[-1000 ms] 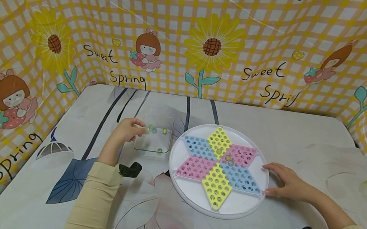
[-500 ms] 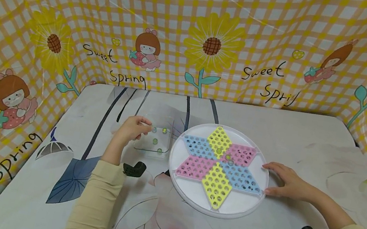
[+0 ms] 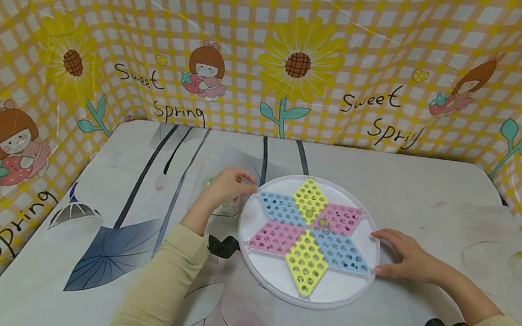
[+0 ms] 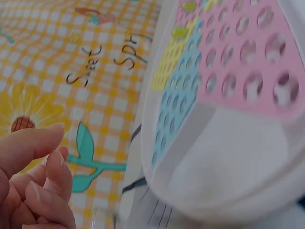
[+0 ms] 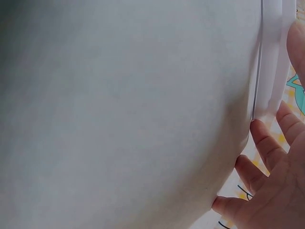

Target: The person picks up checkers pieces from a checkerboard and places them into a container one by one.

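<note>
White board, pink-yellow-blue star

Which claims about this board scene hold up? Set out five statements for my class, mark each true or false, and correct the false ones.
1. The right hand touches the edge of the board. True.
2. The star has only two colours. False: the star shows yellow, blue and pink.
3. Marbles sit near the star's middle. True.
4. The clear box stands right of the board. False: in the head view, the clear box is on its left.
5. The left hand lies flat on the star. False: the left hand is left of the star, fingers bent.
</note>
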A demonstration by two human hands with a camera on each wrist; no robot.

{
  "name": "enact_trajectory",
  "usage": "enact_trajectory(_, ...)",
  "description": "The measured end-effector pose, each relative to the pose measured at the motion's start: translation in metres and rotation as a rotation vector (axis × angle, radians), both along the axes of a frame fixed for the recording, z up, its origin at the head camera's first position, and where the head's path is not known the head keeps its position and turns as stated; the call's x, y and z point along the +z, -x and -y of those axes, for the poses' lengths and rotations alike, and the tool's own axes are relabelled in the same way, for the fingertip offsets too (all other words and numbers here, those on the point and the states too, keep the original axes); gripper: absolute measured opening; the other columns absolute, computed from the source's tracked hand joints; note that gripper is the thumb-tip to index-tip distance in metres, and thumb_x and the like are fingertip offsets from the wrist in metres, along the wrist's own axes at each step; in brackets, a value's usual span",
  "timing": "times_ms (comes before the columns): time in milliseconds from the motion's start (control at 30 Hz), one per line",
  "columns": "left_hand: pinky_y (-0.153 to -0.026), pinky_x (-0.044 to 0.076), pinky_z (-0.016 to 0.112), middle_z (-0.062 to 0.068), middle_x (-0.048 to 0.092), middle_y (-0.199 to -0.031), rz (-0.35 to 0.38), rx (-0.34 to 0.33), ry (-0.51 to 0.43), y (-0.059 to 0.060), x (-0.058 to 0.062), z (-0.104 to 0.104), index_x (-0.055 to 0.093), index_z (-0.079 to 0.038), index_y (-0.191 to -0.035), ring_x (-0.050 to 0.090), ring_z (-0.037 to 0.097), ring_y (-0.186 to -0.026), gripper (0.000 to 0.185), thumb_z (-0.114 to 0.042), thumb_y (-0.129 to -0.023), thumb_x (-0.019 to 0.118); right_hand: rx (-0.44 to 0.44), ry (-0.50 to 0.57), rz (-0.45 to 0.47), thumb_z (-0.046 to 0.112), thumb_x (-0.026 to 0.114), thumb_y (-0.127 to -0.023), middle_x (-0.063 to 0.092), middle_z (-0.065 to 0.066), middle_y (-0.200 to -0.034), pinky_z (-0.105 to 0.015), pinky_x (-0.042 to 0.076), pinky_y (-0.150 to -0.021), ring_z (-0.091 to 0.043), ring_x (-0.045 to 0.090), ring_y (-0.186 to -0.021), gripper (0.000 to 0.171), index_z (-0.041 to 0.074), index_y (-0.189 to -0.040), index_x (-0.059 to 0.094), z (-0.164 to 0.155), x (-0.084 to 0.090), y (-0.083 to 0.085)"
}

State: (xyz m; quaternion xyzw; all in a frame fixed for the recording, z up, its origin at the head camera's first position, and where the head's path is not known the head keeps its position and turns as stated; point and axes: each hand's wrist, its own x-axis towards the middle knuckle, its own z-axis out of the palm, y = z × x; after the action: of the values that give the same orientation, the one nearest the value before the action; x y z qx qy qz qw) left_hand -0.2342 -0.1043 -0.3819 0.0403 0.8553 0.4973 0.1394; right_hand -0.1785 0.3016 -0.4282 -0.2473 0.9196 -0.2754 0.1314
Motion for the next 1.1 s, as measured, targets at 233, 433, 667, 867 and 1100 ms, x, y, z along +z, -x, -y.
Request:
enact_trajectory(233, -0.051, 0.037, 0.025, 0.012, 0.063, -0.082, -0.038, -0.141, 0.012, 0.002, -0.003, -0.034, 0.061, -0.005, -0.110, 0.045, 0.017, -0.051, 0.030, -0.022, -0.086, 0.064, -0.005, -0.009, 0.012, 0.028, 0.075, -0.072, 0.034, -0.034, -0.129, -0.071, 0.022, -0.087, -0.054, 0.027, -0.117, 0.068, -0.001, -0.125, 0.043, 0.001, 0.002, 0.000)
enact_trajectory(433, -0.050, 0.039, 0.023, 0.023, 0.062, -0.086, -0.065, -0.214, 0.010, 0.002, -0.009, -0.060, 0.061, -0.005, -0.111, 0.048, 0.019, -0.054, 0.030, -0.021, -0.087, 0.063, 0.000, -0.004, 0.007, 0.027, 0.075, -0.072, 0.035, -0.034, -0.129, -0.070, 0.023, -0.088, -0.053, 0.028, -0.117, 0.067, 0.000, -0.124, 0.043, 0.001, 0.001, 0.000)
enact_trajectory(667, -0.049, 0.041, 0.022, 0.002, 0.051, -0.063, -0.083, -0.214, 0.028, 0.002, -0.017, -0.084, 0.063, -0.008, -0.109, 0.043, 0.010, -0.047, 0.027, -0.021, -0.085, 0.065, -0.018, -0.016, 0.025, 0.030, 0.075, -0.072, 0.034, -0.034, -0.131, -0.071, 0.021, -0.089, -0.053, 0.026, -0.118, 0.069, 0.000, -0.125, 0.043, 0.001, 0.000, 0.000)
enact_trajectory(867, -0.048, 0.036, 0.021, -0.001, 0.051, -0.068, -0.103, -0.216, 0.123, 0.001, -0.028, -0.096, 0.064, -0.011, -0.106, 0.044, 0.009, -0.052, 0.024, -0.023, -0.085, 0.065, -0.012, -0.013, 0.012, 0.027, 0.075, -0.072, 0.035, -0.034, -0.130, -0.070, 0.022, -0.089, -0.053, 0.027, -0.118, 0.068, -0.001, -0.125, 0.043, 0.001, 0.000, 0.000)
enact_trajectory(1100, -0.052, 0.038, 0.021, -0.001, 0.058, -0.081, -0.099, -0.176, 0.204, 0.000, -0.034, -0.105, 0.065, -0.013, -0.099, 0.047, 0.009, -0.060, 0.019, -0.025, -0.084, 0.066, -0.002, -0.009, 0.001, 0.025, 0.076, -0.071, 0.036, -0.034, -0.129, -0.070, 0.024, -0.088, -0.053, 0.029, -0.117, 0.068, -0.002, -0.125, 0.044, 0.002, 0.001, -0.001)
